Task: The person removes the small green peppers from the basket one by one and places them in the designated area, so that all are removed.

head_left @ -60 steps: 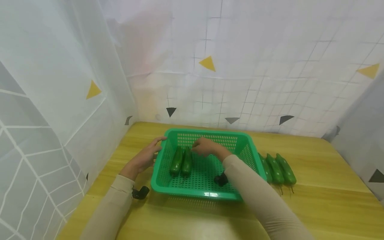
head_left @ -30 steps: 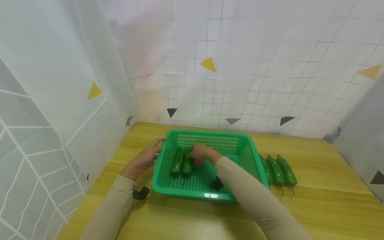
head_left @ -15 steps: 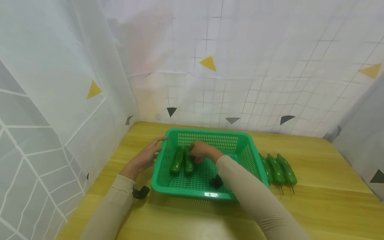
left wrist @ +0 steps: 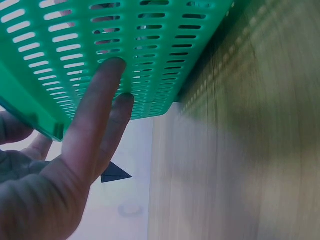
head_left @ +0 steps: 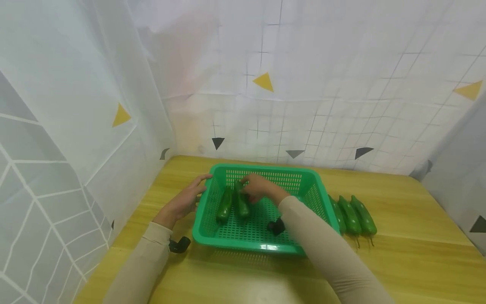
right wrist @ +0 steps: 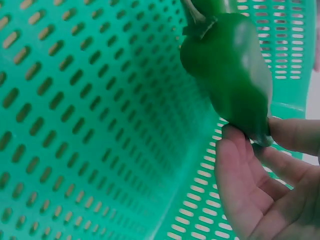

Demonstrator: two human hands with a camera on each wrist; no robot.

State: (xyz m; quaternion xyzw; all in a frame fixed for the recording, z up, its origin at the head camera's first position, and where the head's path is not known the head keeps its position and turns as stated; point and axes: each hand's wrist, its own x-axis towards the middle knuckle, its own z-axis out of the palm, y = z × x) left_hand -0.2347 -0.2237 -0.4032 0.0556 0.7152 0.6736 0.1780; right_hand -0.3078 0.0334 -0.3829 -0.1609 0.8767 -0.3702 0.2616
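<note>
My right hand is inside the green plastic basket, pinching the narrow tip of a green pepper between thumb and fingers. In the right wrist view that pepper slants with its stem end away from the fingers. A second green pepper lies to its left along the basket's left side. My left hand rests against the basket's left wall and rim from outside. Straight fingers touch the slotted wall in the left wrist view.
Several green peppers lie side by side on the wooden table, just right of the basket. White patterned cloth hangs behind and at the sides. A black wrist device sits on each forearm.
My right hand has come down onto the right-hand pepper in the basket, taken its tip and drawn it slightly right, apart from the other pepper. The left hand stays put.
</note>
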